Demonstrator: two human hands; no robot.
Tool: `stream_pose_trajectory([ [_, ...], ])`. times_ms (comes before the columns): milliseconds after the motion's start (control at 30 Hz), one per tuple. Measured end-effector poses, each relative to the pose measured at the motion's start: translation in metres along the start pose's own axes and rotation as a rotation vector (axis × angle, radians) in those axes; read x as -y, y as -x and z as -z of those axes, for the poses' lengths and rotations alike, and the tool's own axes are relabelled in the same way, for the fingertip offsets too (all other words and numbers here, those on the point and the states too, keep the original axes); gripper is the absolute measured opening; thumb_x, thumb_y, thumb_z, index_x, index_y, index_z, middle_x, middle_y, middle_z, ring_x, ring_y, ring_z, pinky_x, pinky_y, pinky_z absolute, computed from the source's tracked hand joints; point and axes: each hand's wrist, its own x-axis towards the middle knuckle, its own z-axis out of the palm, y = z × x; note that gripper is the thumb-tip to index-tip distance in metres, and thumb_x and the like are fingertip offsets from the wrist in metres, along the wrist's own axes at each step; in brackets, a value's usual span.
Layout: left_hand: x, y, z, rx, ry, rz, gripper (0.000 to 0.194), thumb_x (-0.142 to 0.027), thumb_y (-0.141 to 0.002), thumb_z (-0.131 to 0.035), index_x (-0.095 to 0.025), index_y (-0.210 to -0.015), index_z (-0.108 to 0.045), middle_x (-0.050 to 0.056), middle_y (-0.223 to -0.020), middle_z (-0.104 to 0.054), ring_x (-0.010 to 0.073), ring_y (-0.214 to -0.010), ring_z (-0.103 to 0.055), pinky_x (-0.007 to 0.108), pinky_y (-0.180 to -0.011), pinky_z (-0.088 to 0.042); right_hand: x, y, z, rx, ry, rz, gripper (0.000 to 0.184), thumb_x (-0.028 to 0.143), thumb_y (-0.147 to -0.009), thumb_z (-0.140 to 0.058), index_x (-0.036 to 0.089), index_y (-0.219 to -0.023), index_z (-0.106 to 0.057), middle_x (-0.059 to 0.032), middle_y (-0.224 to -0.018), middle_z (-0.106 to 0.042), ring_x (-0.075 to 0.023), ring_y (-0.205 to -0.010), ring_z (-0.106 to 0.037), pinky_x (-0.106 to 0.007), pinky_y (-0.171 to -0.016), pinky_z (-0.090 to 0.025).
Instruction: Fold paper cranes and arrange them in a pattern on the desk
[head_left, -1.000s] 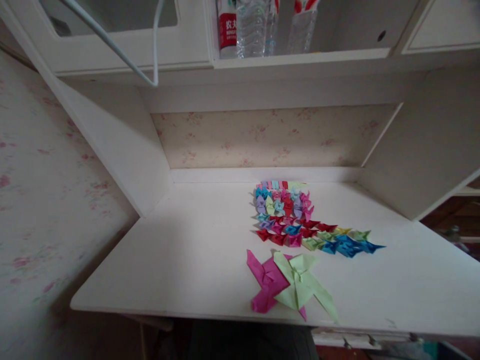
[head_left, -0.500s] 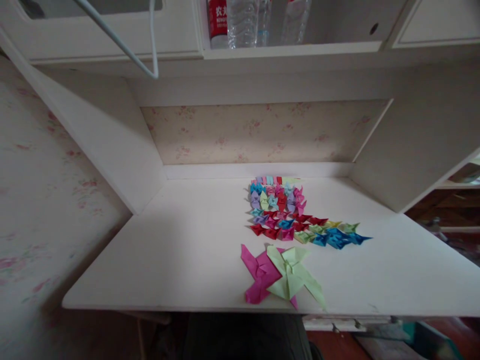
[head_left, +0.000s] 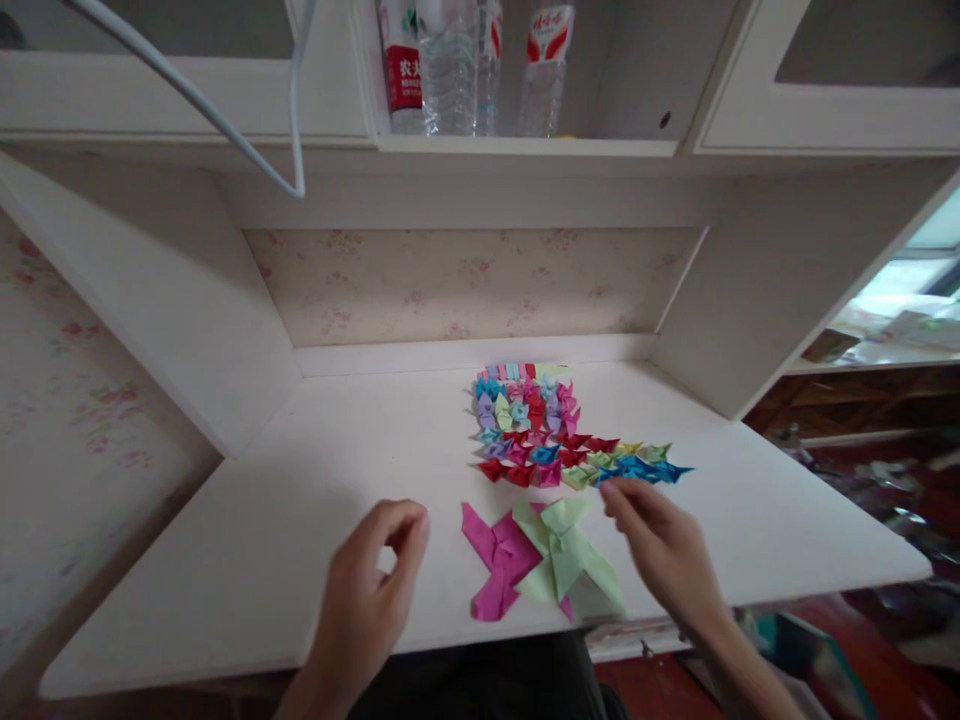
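My left hand is over the left part of the desk, thumb and forefinger tips meeting in a ring with nothing visible between them. Beside it lies a magenta paper pinwheel, partly covered by a light green paper pinwheel. On the green one's right, my right hand has its fingers drawn together, and I see nothing in them. Its fingertips overlap the edge of a row of small blue folded paper pieces in the picture; whether they touch, I cannot tell.
Several rows of small coloured origami pieces lie behind the pinwheels on the white desk. Overhead, a shelf holds plastic bottles. A pale cable hangs at upper left. Side panels bound the desk's back.
Both my hands have come into view from below, one on either side of the pinwheels. The camera view has shifted, and the paper pieces keep their arrangement.
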Motion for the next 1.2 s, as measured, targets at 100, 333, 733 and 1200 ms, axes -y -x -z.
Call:
stream_pose_trajectory([
  [100,0.005,0.015,-0.043,0.271,0.012,-0.076,0.020,-0.028,-0.090,-0.048,-0.022,-0.101,-0.063,0.006,-0.098,-0.066,0.0174,-0.089,-0.062,0.029,-0.080,-0.053,-0.029,0.005,-0.031,0.129,0.068,0.068,0.029,0.041,-0.090,-0.046,0.019,-0.090,-0.066,-0.0058,-0.082,-0.068,-0.0193,-0.071,-0.063,-0.030,-0.063,-0.051],
  [333,0.002,0.051,-0.109,0.646,-0.105,-0.283,0.049,-0.042,-0.086,-0.053,-0.030,-0.133,-0.046,0.002,-0.139,-0.047,0.0246,-0.127,-0.042,0.040,-0.106,-0.040,-0.072,0.024,-0.066,0.264,0.123,0.160,0.024,0.033,-0.088,-0.048,0.023,-0.098,-0.068,-0.0071,-0.100,-0.070,-0.0241,-0.095,-0.063,-0.038,-0.087,-0.048],
  [733,0.026,0.043,-0.064,0.715,-0.280,-0.259,0.026,-0.026,-0.087,-0.053,-0.033,-0.111,-0.061,-0.002,-0.129,-0.056,0.0227,-0.120,-0.048,0.040,-0.104,-0.040,-0.090,0.025,-0.047,0.067,-0.202,-0.491,0.046,0.056,-0.076,-0.056,0.020,-0.102,-0.067,-0.0052,-0.098,-0.072,-0.0252,-0.099,-0.062,-0.032,-0.089,-0.046],
  [1200,0.177,-0.089,-0.012,0.709,-0.471,-0.130,0.027,-0.023,-0.089,-0.044,-0.022,-0.109,-0.062,0.006,-0.120,-0.056,0.0203,-0.110,-0.054,0.034,-0.096,-0.043,-0.089,0.023,-0.051,0.277,-0.011,-0.520,0.054,0.066,-0.067,-0.053,0.025,-0.099,-0.069,-0.0027,-0.100,-0.072,-0.0261,-0.104,-0.062,-0.029,-0.087,-0.048],
])
